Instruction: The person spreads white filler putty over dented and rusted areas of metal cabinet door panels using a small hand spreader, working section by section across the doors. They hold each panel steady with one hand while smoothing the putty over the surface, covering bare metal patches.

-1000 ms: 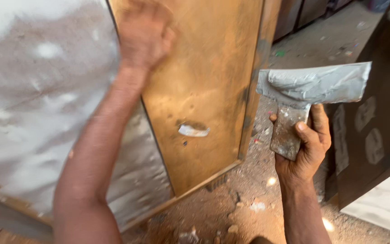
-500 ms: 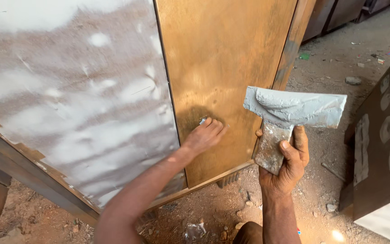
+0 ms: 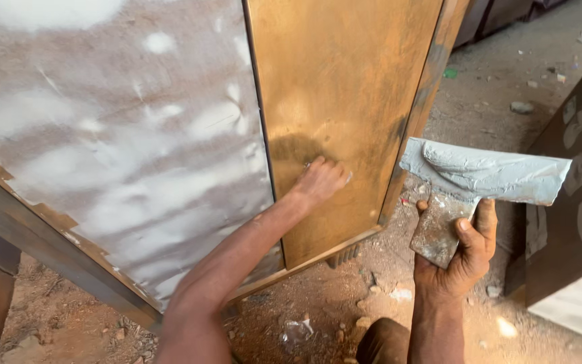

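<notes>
Head view. Left hand (image 3: 321, 180) pressed against the lower part of the brown panel (image 3: 345, 87), fingers curled together against the surface; a small pale object shows at the fingertips, too small to identify, so cannot tell whether the hand clamps anything. Left forearm runs down and to the left across the seam between the 2 panels.

Right hand (image 3: 463, 253) closed around the handle of a wide putty scraper (image 3: 483, 176), thumb laid over the front of the handle, fingers wrapped behind. Scraper held blade-up, clear of the panel, just right of the panel's edge frame. Blade carries a thick load of pale grey filler across its full width.

Brown panel stands tilted, lower edge on the dirt floor (image 3: 331, 303), bare of filler where the left hand rests. Adjoining panel (image 3: 116, 141) to the left is covered with white and grey smeared patches. Dark board (image 3: 570, 202) at far right bears several pale dabs. Floor is reddish dirt with small stones and scraps. Knee of the person visible at bottom centre.
</notes>
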### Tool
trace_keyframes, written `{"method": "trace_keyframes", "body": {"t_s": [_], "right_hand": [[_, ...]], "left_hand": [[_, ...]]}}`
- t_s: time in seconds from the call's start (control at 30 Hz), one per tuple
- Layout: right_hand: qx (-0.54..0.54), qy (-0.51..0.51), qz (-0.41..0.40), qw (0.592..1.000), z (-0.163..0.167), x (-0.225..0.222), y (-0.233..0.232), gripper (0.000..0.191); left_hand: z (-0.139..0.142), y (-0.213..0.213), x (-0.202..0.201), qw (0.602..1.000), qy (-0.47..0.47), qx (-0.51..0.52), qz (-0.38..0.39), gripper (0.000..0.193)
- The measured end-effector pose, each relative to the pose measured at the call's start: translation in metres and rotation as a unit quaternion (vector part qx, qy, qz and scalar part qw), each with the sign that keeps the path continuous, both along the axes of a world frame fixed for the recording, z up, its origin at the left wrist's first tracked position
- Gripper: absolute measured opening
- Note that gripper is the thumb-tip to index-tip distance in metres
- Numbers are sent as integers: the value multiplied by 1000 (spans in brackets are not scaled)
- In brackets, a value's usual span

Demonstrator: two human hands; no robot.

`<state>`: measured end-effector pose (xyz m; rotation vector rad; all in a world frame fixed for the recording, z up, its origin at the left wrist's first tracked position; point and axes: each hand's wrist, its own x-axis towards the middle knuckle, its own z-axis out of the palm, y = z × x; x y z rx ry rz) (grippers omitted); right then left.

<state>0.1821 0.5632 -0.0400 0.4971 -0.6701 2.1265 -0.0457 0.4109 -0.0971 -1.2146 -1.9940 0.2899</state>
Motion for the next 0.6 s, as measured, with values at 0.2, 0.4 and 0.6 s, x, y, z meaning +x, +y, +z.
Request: {"method": "trace_keyframes", "body": {"t_s": [0.2, 0.4, 0.6], "right_hand": [[-6, -10, -5, 1000, 1, 7, -6, 61], [-10, -36, -18, 999, -16, 23, 9, 56], [-2, -59, -44, 997, -26, 38, 22, 50]], "left_hand": [[5, 32, 12, 992, -93, -83, 9, 33], [-2, 59, 38, 960, -243, -130, 58, 26], [19, 50, 54, 984, -165, -9, 62, 36]]}}
